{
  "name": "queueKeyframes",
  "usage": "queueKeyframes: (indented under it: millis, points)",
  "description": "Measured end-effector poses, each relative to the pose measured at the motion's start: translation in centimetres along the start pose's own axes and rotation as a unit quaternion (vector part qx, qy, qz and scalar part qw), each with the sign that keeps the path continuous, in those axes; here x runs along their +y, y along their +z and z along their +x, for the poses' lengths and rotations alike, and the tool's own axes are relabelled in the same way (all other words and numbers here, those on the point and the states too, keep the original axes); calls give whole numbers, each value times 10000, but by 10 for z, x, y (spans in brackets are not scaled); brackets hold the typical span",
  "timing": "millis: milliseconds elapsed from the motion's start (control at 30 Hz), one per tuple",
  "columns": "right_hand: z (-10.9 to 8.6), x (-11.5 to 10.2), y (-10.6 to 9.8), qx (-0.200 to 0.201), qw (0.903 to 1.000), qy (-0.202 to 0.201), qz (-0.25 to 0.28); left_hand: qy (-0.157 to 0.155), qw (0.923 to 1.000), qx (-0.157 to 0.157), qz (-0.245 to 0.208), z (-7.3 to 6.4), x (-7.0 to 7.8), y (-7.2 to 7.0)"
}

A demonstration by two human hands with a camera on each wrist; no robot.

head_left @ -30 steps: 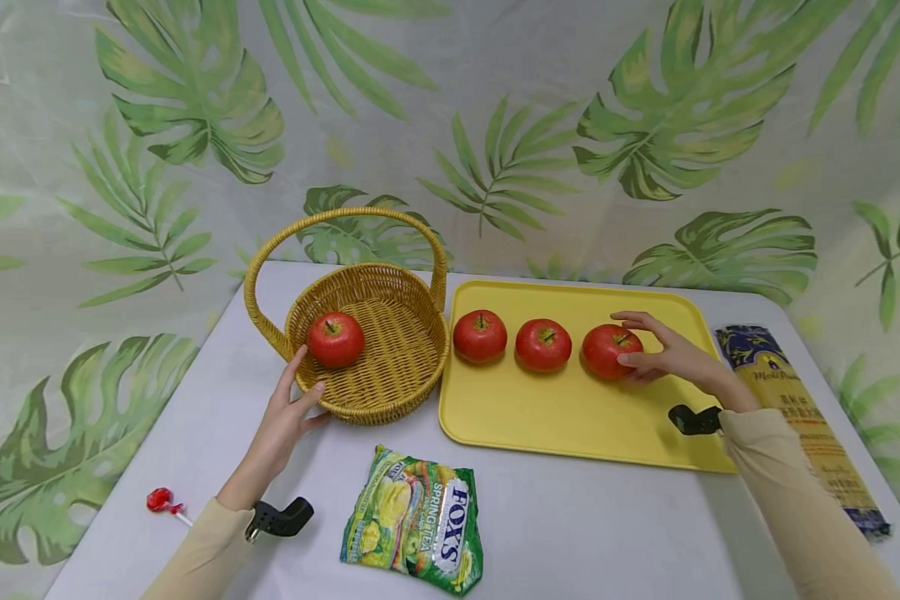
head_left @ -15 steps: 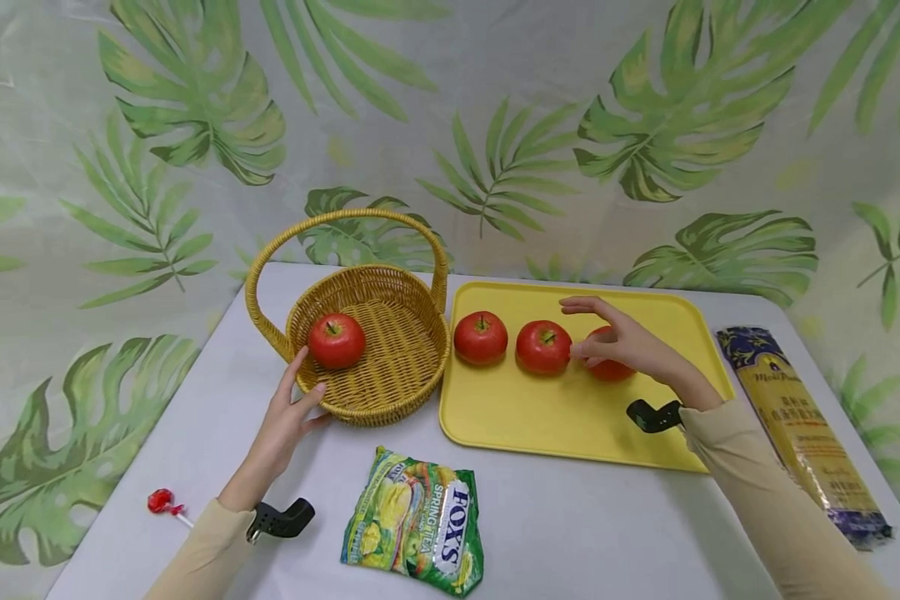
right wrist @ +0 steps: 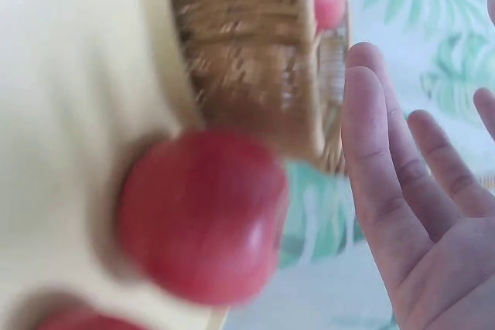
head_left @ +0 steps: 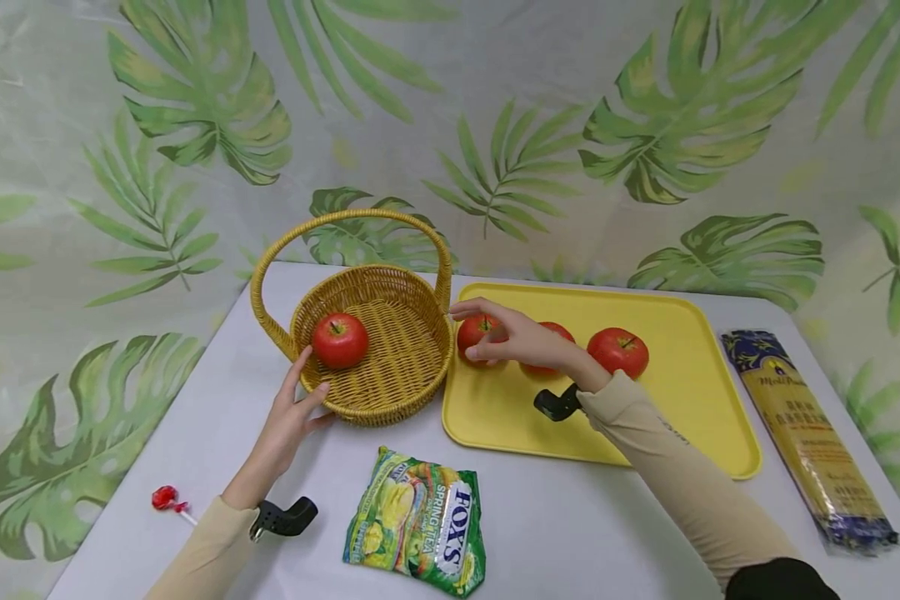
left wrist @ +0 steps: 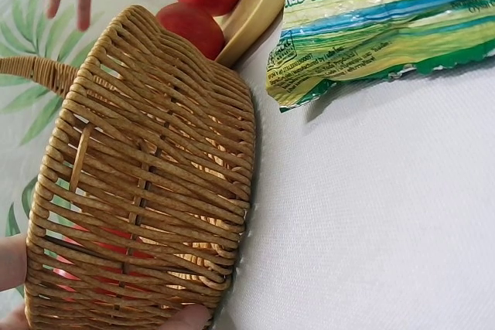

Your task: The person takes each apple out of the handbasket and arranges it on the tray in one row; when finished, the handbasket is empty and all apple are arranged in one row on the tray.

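Observation:
My left hand [head_left: 288,417] holds the near left side of a round woven basket [head_left: 367,407], fingertips at the rim and thumb low against the outer wall in the left wrist view. A red apple [head_left: 341,340] sits inside at the basket's left. Over the left end of the yellow tray [head_left: 525,417], my right hand [head_left: 521,340] hovers with nothing in it, fingers spread toward the basket. It partly covers the left apple [head_left: 468,333] and the middle apple [head_left: 558,330]; the right apple [head_left: 618,352] lies just beyond the wrist.
A green Fox's candy bag [head_left: 418,523] lies in front of the basket and tray. The red lollipop [head_left: 167,498] is beside my left sleeve. Along the table's right edge lies a long pasta packet [head_left: 810,437]. The basket's tall handle [head_left: 352,214] arches above it.
My right hand has left the right apple without it and moved left across the tray to the left apple. The left hand and the basket have stayed in place.

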State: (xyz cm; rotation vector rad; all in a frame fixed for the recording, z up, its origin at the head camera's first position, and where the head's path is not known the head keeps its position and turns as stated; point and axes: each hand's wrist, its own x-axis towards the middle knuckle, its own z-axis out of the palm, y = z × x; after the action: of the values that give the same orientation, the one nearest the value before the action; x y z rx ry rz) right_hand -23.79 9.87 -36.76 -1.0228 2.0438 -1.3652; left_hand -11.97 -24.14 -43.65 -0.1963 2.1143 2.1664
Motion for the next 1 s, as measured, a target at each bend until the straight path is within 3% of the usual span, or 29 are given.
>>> queueKeyframes:
  millis: [167,433,1000]
  points:
    - [35,-11,19,-189,9995,-253,-95,-1,10000,10,74,0,-1,0]
    - [82,-20,44,-375,9988,-289,-145,-26,10000,17,95,1,-1,0]
    - [150,-12,75,-635,9956,686,60,-39,10000,-21,78,1,0,-1]
